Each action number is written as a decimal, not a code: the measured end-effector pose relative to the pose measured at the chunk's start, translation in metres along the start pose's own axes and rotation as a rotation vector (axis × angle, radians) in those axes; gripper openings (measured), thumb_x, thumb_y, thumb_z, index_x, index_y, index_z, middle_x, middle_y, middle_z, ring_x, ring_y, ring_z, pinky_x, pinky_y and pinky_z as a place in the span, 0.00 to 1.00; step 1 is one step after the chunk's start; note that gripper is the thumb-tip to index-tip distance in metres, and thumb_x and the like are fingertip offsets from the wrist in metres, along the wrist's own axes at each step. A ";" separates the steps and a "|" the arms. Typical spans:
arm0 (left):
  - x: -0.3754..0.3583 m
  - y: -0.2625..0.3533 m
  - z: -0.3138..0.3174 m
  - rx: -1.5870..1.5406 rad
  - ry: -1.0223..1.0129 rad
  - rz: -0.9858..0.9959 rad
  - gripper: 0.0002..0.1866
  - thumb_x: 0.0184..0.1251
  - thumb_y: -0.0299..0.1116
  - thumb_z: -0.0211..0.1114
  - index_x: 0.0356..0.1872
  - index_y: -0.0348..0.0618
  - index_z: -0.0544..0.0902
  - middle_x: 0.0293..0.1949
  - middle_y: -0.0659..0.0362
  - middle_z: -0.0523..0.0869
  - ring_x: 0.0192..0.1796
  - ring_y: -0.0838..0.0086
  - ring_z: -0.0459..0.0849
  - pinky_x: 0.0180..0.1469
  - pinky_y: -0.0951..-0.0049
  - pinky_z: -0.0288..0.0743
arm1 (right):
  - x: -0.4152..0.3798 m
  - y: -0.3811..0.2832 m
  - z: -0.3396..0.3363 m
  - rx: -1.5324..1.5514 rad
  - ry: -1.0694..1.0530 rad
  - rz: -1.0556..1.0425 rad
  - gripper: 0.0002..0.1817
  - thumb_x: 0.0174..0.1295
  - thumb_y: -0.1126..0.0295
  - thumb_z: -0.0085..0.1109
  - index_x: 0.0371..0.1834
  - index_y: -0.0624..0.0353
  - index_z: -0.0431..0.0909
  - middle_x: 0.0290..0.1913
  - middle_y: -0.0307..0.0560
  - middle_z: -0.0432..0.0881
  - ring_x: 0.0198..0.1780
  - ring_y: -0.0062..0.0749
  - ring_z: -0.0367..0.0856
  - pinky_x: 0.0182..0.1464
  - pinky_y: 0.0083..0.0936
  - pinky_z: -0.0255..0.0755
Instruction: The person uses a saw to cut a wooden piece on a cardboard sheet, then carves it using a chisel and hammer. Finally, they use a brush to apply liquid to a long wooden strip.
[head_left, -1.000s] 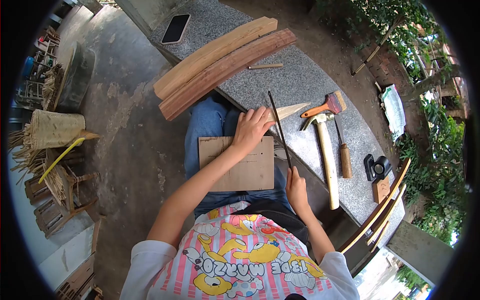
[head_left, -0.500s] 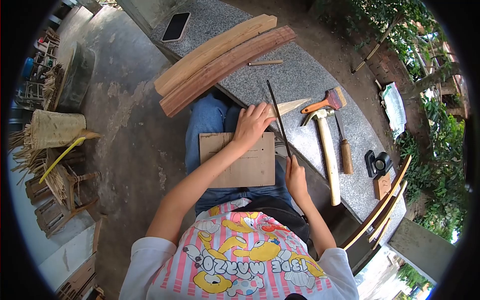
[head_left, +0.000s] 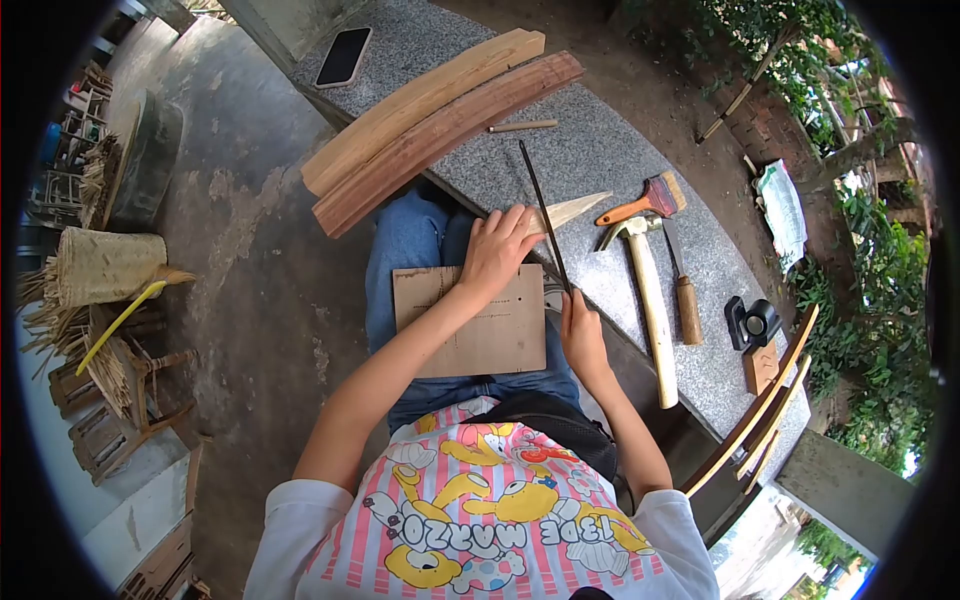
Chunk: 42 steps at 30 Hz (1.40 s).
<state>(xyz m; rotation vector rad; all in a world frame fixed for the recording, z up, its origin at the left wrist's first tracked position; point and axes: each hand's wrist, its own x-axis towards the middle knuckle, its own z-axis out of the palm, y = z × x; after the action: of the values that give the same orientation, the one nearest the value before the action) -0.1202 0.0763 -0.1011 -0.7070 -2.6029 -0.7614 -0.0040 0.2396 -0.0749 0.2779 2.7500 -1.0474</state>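
Note:
My left hand (head_left: 497, 250) is closed over the thick end of a pale pointed wood piece (head_left: 580, 207) and presses it at the edge of the granite bench (head_left: 600, 150). Most of that thick end is hidden under my fingers. In my right hand (head_left: 583, 340) is the lower end of a long, thin, dark file (head_left: 537, 190). The file lies across the wood just right of my left fingertips, its far tip pointing up over the bench. On my lap, beneath my left forearm, rests a flat brown board (head_left: 500, 335) with small marks and a hole.
Right of the wood lie a paintbrush (head_left: 640, 203), a claw hammer (head_left: 652, 310) and a wooden-handled chisel (head_left: 686, 290). Two curved wood lengths (head_left: 450, 130) overhang the bench's edge. Beyond are a short stick (head_left: 523, 126), a phone (head_left: 344, 57), a black device (head_left: 752, 323) and curved strips (head_left: 755, 410).
My right hand has pushed the file forward and slightly left across the wood. My left hand keeps its hold. The whole view has shifted slightly.

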 end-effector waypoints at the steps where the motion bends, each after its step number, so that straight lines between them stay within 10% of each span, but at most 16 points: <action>1: 0.001 -0.001 0.000 0.004 -0.002 -0.005 0.22 0.67 0.42 0.65 0.57 0.42 0.78 0.49 0.63 0.78 0.43 0.67 0.76 0.45 0.64 0.69 | -0.001 0.000 -0.001 -0.001 0.001 -0.002 0.16 0.75 0.68 0.48 0.50 0.75 0.74 0.25 0.75 0.78 0.32 0.71 0.79 0.33 0.57 0.72; 37: 0.001 0.002 0.001 0.009 -0.050 -0.021 0.22 0.67 0.43 0.65 0.57 0.42 0.80 0.50 0.63 0.78 0.45 0.66 0.76 0.46 0.64 0.70 | -0.010 0.011 -0.004 -0.050 0.053 -0.047 0.13 0.76 0.68 0.47 0.40 0.70 0.71 0.23 0.74 0.75 0.29 0.73 0.75 0.29 0.57 0.66; 42: 0.001 0.001 0.001 0.001 -0.018 -0.010 0.22 0.67 0.43 0.66 0.57 0.42 0.79 0.50 0.62 0.78 0.44 0.66 0.76 0.46 0.64 0.70 | -0.032 0.017 -0.012 -0.051 0.003 -0.016 0.16 0.75 0.68 0.48 0.52 0.74 0.74 0.24 0.75 0.77 0.31 0.73 0.78 0.32 0.58 0.72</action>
<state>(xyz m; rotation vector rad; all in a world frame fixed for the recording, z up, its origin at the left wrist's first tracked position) -0.1210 0.0777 -0.1009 -0.7042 -2.6250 -0.7600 0.0292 0.2563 -0.0694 0.2502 2.7814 -0.9794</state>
